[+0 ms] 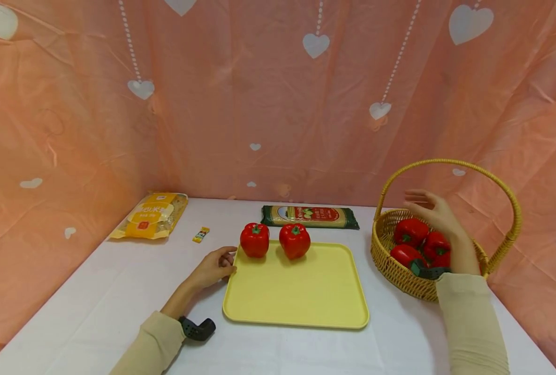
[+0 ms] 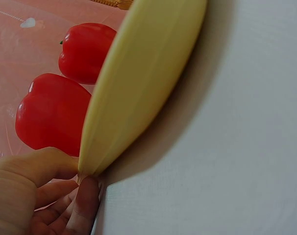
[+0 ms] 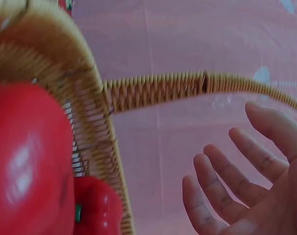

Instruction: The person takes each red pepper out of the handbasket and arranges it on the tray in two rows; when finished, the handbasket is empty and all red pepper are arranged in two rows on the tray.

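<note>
My left hand (image 1: 215, 267) pinches the left rim of a yellow tray (image 1: 296, 291) between thumb and fingers; the left wrist view shows the rim (image 2: 143, 73) held at its corner. Two red bell peppers (image 1: 255, 240) (image 1: 295, 241) stand side by side at the tray's back left. Over the wicker basket (image 1: 399, 278) on the right, my right hand (image 1: 434, 211) is raised under the arched handle (image 3: 158, 90), its fingers spread and holding nothing. Several more red bell peppers (image 1: 411, 232) lie inside the basket, partly hidden by the right forearm.
Behind the tray lies a long green and gold pack (image 1: 310, 216) with a red label. A yellow bag of grain (image 1: 151, 216) and a small yellow-green sachet (image 1: 201, 234) lie at the back left. A pink curtain (image 1: 221, 104) with white hearts hangs behind the white table (image 1: 95, 302).
</note>
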`<state>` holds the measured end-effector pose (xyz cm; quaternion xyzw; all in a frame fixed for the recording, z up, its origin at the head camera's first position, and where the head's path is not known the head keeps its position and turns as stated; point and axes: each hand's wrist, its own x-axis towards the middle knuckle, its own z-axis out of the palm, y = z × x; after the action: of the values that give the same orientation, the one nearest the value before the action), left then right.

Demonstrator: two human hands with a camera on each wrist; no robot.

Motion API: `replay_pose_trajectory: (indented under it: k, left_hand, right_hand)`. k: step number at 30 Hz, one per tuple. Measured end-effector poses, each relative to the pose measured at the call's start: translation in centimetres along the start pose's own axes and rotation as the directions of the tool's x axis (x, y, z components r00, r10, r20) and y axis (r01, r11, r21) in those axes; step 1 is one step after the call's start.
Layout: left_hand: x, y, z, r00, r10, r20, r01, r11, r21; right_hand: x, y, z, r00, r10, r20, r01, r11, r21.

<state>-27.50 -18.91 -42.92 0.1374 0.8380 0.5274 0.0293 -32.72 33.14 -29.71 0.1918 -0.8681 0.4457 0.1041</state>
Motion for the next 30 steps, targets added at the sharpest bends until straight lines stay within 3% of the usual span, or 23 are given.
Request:
replay_pose_trajectory:
  k: [7, 15, 17, 19, 26, 30]
  left_hand:
    - [0.0, 0.0, 0.1, 1.0, -0.008, -0.002, 0.008, 1.0, 0.019]
    - [-1.5, 3.5, -0.1, 1.0, -0.012, 0.014, 0.012, 1.0, 0.022]
    - [-1.6, 3.7, -0.1, 1.0, -0.016, 0.012, 0.016, 1.0, 0.02]
    - [-1.5, 3.5, -0.1, 1.0, -0.02, 0.008, 0.019, 1.0, 0.019]
    - [-0.2, 0.5, 0.1, 0.999, -0.032, -0.002, 0.033, 0.999, 0.025]
    - [-0.3, 0.2, -0.1, 1.0, 0.019, 0.003, -0.019, 1.0, 0.011]
  right_hand:
    - [-0.2, 1.3, -1.0, 1.0, 0.019, 0.024, -0.019, 1.0, 0.006]
    - [-0.3, 2.8, -1.2, 0.999, 0.051, -0.019, -0.052, 0.995, -0.091]
    - [-0.2, 3.1, -1.1, 0.998, 0.054, -0.02, -0.056, 0.994, -0.098]
    - [-0.2, 3.5, -1.0, 0.998, 0.055, -0.021, -0.057, 0.993, -0.107]
    - [-0.2, 4.6, -0.7, 0.999, 0.016, -0.037, -0.021, 0.993, -0.12]
    - [-0.2, 4.9, -0.6, 0.999, -0.014, -0.035, 0.009, 0.989, -0.147]
